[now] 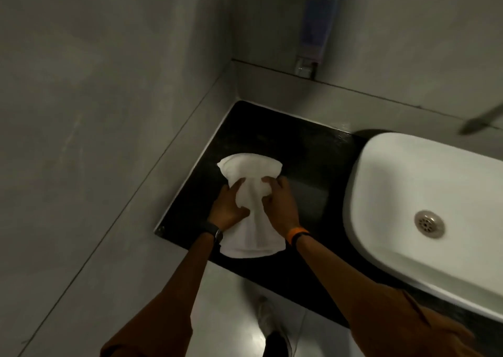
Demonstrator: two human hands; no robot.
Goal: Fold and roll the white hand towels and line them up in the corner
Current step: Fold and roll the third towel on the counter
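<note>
A bathroom, white vessel sink [424, 201] with metal drain [429, 224] right of the right hand [277, 201], black vanity counter [285, 144] beneath it, grey walls [109, 84], wall-mounted dispenser [317, 27] beyond.

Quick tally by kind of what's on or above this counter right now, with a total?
White hand towel: 1, on the black counter, pinched at its middle by the left hand and right hand
White sink basin: 1
Wall dispenser: 1
Total: 3
</note>
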